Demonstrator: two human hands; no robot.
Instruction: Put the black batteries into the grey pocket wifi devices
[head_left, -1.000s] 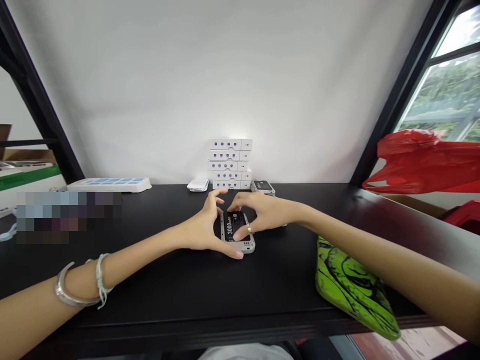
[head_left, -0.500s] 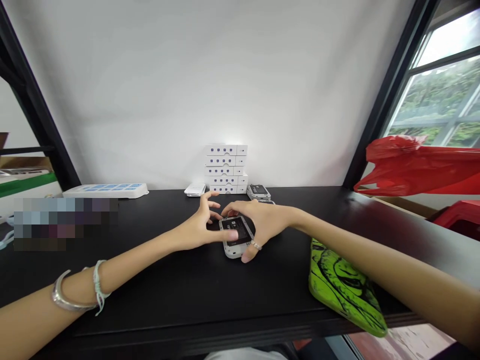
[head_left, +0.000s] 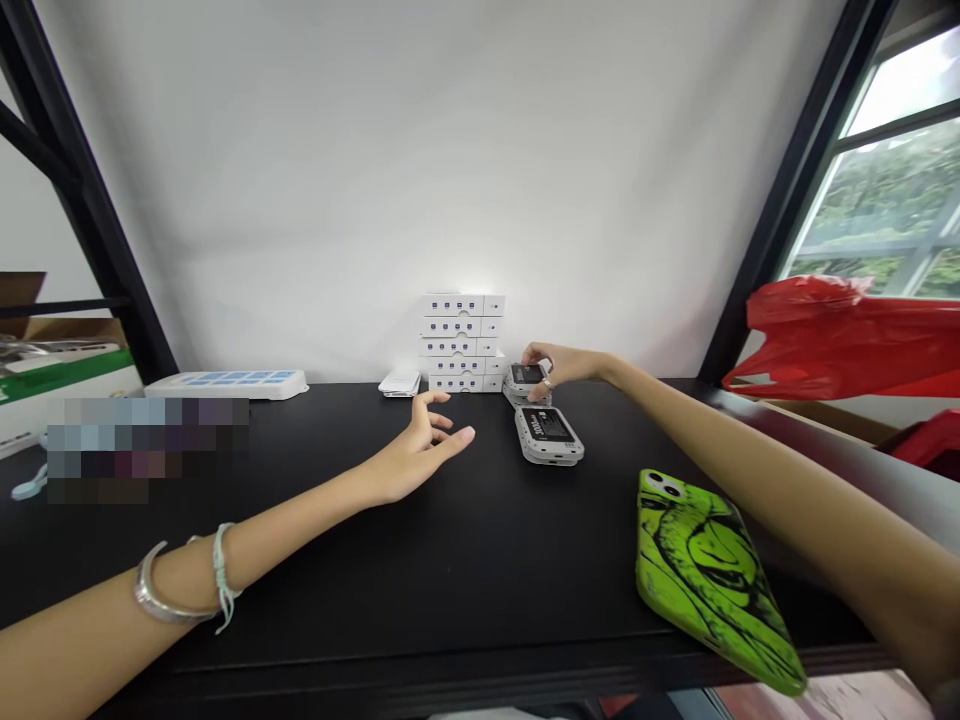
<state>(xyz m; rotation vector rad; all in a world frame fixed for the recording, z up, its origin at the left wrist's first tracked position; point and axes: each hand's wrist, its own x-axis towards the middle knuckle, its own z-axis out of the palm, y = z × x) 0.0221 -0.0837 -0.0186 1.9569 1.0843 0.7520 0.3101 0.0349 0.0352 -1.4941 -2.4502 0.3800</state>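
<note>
The right hand (head_left: 561, 366) is mostly closed, fingers and thumb pinching a grey-framed handheld device (head_left: 527, 378) near the far edge of the black table (head_left: 465, 610). Just below that device lies a second grey unit (head_left: 525, 399), partly hidden, and whether the two touch cannot be told. Nearer and just right of centre, a third device (head_left: 549, 436) lies flat and untouched, its black 3000mAh battery facing up. The left hand (head_left: 420, 445) hangs open above the table with its fingers loosely spread, holding nothing, and is nearest that third device, well short of touching it. Behind the hands, a stack of white boxes (head_left: 461, 340) stands against the far wall, with a small white packet (head_left: 400, 383) to its left and a white power strip (head_left: 225, 385) further left. A bright green phone case (head_left: 709, 580) lies near the right edge, and a red plastic bag (head_left: 840, 335) hangs beyond the table at right
</note>
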